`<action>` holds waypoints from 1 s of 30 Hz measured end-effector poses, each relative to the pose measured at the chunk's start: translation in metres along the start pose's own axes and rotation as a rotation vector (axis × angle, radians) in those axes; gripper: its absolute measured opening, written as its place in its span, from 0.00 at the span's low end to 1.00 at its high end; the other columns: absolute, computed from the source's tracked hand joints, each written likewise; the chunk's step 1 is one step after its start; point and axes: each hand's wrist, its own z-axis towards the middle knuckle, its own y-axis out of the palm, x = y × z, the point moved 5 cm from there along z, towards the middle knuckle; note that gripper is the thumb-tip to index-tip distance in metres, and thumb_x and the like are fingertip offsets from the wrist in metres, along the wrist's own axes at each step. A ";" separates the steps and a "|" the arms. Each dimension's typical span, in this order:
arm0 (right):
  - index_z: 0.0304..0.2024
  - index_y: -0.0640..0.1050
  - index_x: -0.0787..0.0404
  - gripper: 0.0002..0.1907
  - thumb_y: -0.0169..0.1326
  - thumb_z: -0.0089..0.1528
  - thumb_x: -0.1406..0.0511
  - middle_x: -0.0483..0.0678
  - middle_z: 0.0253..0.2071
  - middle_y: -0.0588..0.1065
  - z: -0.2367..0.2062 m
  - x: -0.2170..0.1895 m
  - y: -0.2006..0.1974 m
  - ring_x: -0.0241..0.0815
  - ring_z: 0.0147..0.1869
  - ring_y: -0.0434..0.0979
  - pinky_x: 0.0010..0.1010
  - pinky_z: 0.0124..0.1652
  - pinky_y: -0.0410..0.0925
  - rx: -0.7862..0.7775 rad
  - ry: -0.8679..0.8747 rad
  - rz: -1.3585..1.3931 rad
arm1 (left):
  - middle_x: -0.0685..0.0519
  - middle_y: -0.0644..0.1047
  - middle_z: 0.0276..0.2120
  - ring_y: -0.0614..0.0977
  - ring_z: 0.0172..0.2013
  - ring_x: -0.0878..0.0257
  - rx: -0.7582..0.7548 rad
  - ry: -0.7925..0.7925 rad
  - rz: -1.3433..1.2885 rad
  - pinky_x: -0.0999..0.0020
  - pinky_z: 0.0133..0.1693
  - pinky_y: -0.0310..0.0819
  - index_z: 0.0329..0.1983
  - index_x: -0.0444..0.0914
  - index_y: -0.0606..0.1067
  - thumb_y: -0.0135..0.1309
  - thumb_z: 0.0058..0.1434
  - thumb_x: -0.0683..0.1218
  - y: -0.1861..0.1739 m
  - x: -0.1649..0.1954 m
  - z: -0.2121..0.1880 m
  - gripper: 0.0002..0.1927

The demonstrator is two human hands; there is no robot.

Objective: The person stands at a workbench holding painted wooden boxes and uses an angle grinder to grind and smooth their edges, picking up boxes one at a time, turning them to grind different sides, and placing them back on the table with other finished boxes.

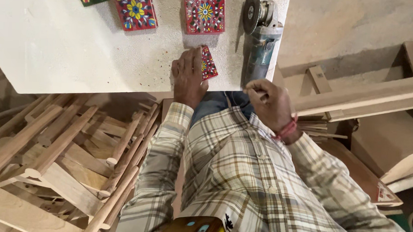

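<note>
Left hand (188, 79) presses flat on a painted floral tile (209, 62) at the bench (58, 47) edge; right hand (272, 103) pinches a thin stick (254, 91) beside an angle grinder (260, 31).

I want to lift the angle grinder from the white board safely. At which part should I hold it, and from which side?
Probably best by the teal-grey body, the long, narrow part between disc and cord end. It lies lengthwise near the white board's right edge, with the disc at the far end, so come from the near right, where the right hand is, fingers wrapped around the body, away from the disc.
</note>
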 end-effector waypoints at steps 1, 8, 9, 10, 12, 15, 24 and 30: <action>0.42 0.82 0.65 0.05 0.57 0.66 0.70 0.47 0.37 0.83 0.005 0.005 0.006 0.30 0.37 0.82 0.22 0.34 0.73 -0.009 0.028 0.010 | 0.44 0.66 0.65 0.65 0.67 0.47 0.000 0.006 0.007 0.48 0.66 0.55 0.73 0.36 0.58 0.69 0.42 0.43 0.002 -0.002 0.001 0.54; 0.41 0.81 0.66 0.05 0.59 0.64 0.69 0.46 0.31 0.81 0.031 0.028 0.034 0.28 0.32 0.77 0.22 0.32 0.69 -0.016 0.118 0.054 | 0.44 0.66 0.67 0.65 0.68 0.48 0.038 0.017 0.056 0.49 0.68 0.56 0.75 0.35 0.57 0.63 0.49 0.40 0.013 -0.009 0.007 0.49; 0.41 0.81 0.66 0.05 0.59 0.64 0.69 0.45 0.31 0.80 0.033 0.031 0.038 0.27 0.32 0.76 0.22 0.32 0.69 -0.015 0.135 0.058 | 0.44 0.66 0.67 0.65 0.69 0.47 0.028 0.009 0.044 0.49 0.68 0.56 0.75 0.34 0.56 0.62 0.49 0.39 0.014 -0.012 0.007 0.49; 0.41 0.81 0.66 0.05 0.59 0.64 0.69 0.45 0.30 0.80 0.034 0.034 0.040 0.27 0.31 0.75 0.22 0.31 0.68 -0.015 0.153 0.061 | 0.43 0.65 0.67 0.65 0.69 0.47 0.017 0.002 0.032 0.49 0.68 0.56 0.76 0.34 0.56 0.61 0.50 0.39 0.014 -0.013 0.007 0.48; 0.41 0.81 0.66 0.05 0.59 0.65 0.69 0.45 0.30 0.80 0.035 0.037 0.043 0.27 0.31 0.74 0.22 0.31 0.68 -0.028 0.162 0.068 | 0.42 0.65 0.67 0.64 0.69 0.46 -0.011 -0.004 0.011 0.49 0.68 0.55 0.75 0.33 0.55 0.61 0.47 0.39 0.014 -0.016 0.008 0.50; 0.41 0.80 0.66 0.05 0.59 0.64 0.69 0.45 0.30 0.79 0.037 0.040 0.046 0.26 0.33 0.76 0.21 0.32 0.69 -0.041 0.153 0.095 | 0.41 0.65 0.67 0.64 0.69 0.45 -0.032 -0.008 -0.003 0.48 0.69 0.53 0.75 0.32 0.54 0.62 0.45 0.40 0.012 -0.017 0.010 0.52; 0.42 0.80 0.67 0.06 0.60 0.65 0.68 0.46 0.32 0.80 0.042 0.036 0.046 0.28 0.35 0.77 0.21 0.35 0.71 -0.060 0.167 0.100 | 0.40 0.64 0.67 0.64 0.68 0.45 -0.057 -0.005 -0.006 0.46 0.69 0.52 0.75 0.32 0.53 0.63 0.44 0.42 0.010 -0.018 0.014 0.54; 0.42 0.80 0.67 0.07 0.60 0.65 0.68 0.45 0.32 0.80 0.045 0.039 0.046 0.28 0.35 0.77 0.21 0.34 0.71 -0.049 0.172 0.107 | 0.41 0.65 0.67 0.64 0.68 0.44 -0.029 0.012 -0.022 0.44 0.70 0.50 0.75 0.32 0.53 0.63 0.45 0.43 0.013 -0.020 0.015 0.54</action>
